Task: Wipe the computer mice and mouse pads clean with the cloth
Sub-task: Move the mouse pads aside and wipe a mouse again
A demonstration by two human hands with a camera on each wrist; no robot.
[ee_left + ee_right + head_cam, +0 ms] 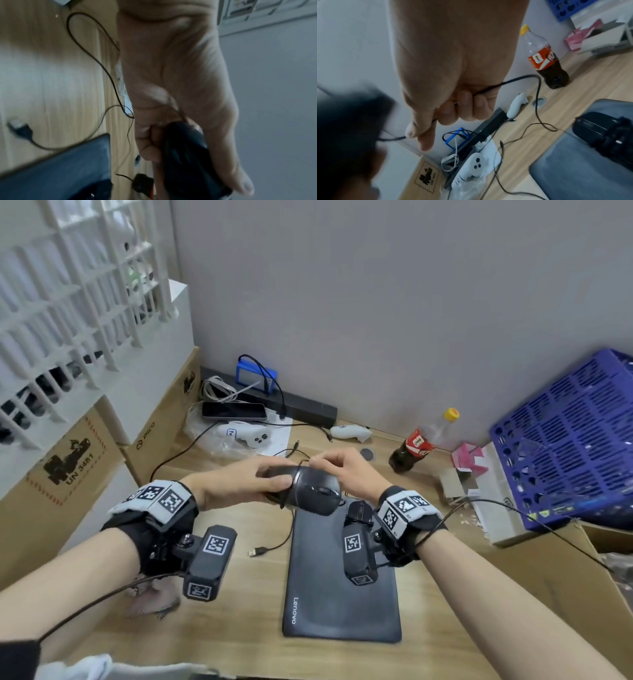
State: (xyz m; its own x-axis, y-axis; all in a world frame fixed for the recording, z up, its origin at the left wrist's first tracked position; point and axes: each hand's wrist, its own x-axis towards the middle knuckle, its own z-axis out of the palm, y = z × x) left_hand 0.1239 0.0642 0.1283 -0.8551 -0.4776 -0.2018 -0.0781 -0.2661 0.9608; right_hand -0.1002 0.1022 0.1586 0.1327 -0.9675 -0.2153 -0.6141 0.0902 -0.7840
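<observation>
Here the pale wooden tabletop (pixel 219 604) carries a flat black rectangular mouse pad (pixel 339 594). Above its far end the left hand (pixel 236 481) grips a black corded computer mouse (pixel 313 489), fingers curled round its body. The right hand (pixel 346 470) pinches the thin black mouse cable (pixel 518 79) in curled fingers, probably to keep it clear for wiping. A second black mouse (pixel 597 129) lies on the pad, half hidden in the head view behind the right wrist camera. A pinkish cloth (pixel 154 601) lies under the left forearm, largely hidden and unheld.

Black mouse (pixel 313 489), dark grey pad (pixel 339 594), seemingly pinkish cloth (pixel 152 599).
</observation>
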